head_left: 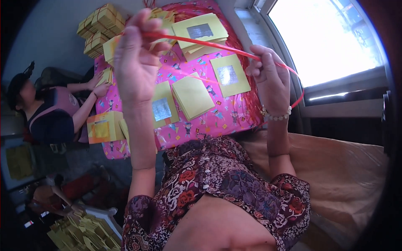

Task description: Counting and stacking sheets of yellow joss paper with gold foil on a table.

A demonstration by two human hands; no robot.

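Note:
A red plastic ribbon (209,43) is stretched in the air between my two hands, above the table. My left hand (138,62) is raised at the upper left, its fingers curled around one end of the ribbon and slightly blurred. At the right, my right hand (273,75), with a beaded bracelet at the wrist, pinches the ribbon between thumb and fingers. The loose tail loops down past that wrist. Beneath lie a stack of yellow paper (193,96), a yellow sheet with a silver square (240,85), and another silver-square sheet (158,94) partly behind my left forearm.
A pink patterned cloth (201,129) covers the table. More red ribbons (250,100) hang along its right edge. Tied yellow bundles (100,21) are piled at the far left. A co-worker (54,108) handles yellow paper at the left edge. A bright window (331,37) stands at the right.

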